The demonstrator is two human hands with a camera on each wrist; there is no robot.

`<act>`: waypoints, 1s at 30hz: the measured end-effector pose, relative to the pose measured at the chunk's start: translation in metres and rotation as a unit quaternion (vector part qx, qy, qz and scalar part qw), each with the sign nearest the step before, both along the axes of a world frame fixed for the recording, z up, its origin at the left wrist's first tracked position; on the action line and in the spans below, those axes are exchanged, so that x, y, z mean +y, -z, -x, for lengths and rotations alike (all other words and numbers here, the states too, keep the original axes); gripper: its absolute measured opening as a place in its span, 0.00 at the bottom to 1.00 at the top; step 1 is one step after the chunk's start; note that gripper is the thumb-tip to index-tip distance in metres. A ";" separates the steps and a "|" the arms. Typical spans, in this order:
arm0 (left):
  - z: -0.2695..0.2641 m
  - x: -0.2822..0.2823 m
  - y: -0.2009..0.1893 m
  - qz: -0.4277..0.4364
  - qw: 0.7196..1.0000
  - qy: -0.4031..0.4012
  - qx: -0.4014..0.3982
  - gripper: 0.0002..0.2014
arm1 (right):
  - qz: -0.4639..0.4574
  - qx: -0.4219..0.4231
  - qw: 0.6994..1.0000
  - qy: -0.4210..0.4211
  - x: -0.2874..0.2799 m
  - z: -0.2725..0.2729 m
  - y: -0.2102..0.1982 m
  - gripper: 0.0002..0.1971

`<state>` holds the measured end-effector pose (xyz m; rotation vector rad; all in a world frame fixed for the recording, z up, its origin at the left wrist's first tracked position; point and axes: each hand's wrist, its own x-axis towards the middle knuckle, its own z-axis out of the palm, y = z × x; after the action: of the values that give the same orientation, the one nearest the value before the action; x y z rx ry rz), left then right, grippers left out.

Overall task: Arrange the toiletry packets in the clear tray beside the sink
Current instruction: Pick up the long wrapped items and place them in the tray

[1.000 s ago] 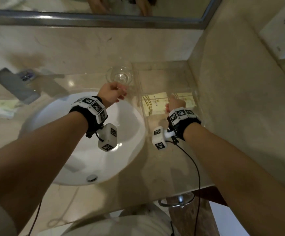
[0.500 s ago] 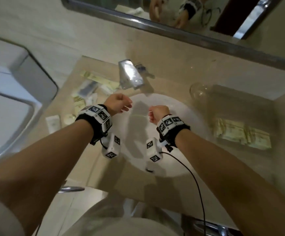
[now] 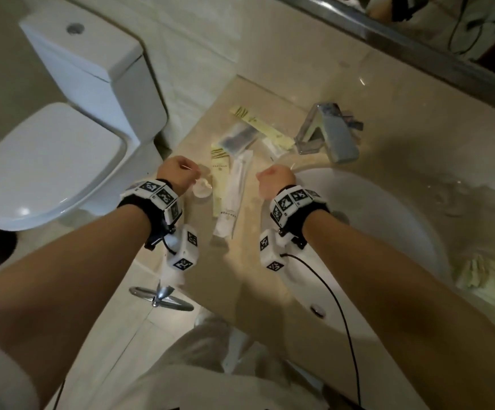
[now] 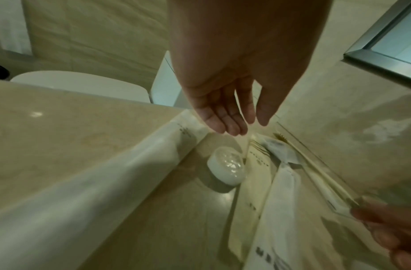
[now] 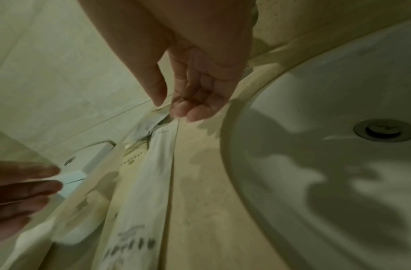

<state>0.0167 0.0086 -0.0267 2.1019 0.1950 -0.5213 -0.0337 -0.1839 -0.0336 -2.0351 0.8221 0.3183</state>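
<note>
Several toiletry packets lie on the beige counter left of the sink: a long white packet [image 3: 234,190] [image 5: 144,182], a yellow packet [image 3: 219,179] [image 4: 252,182], a dark comb packet [image 3: 237,137] and a long thin yellow one [image 3: 264,125]. A small round white container [image 3: 203,187] [image 4: 227,168] sits beside them. My left hand [image 3: 178,173] [image 4: 249,126] hovers over the container, fingers relaxed and holding nothing. My right hand [image 3: 274,179] [image 5: 171,107] hangs over the far end of the white packet, loosely curled and holding nothing. The clear tray [image 3: 494,226], blurred at the right edge, holds yellow packets [image 3: 488,282].
The white sink basin [image 3: 373,232] [image 5: 338,146] lies right of the packets, with a chrome faucet [image 3: 329,134] behind it. A white toilet [image 3: 63,143] stands left of the counter. A chrome towel ring [image 3: 160,297] hangs below the counter's front edge.
The view has swung left from the tray to the loose packets. Both hands have crossed over the sink to the left, the right one leaving the packets in the tray.
</note>
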 end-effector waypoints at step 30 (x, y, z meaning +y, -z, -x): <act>-0.067 -0.048 0.040 -0.180 0.972 0.148 -0.013 0.31 | 0.225 0.058 0.971 -0.047 -0.038 -0.084 0.023 0.27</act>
<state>0.0835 -0.0397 -0.0672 2.5094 -0.0474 -0.6741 0.0504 -0.2223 -0.0566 -2.5039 0.9340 0.3270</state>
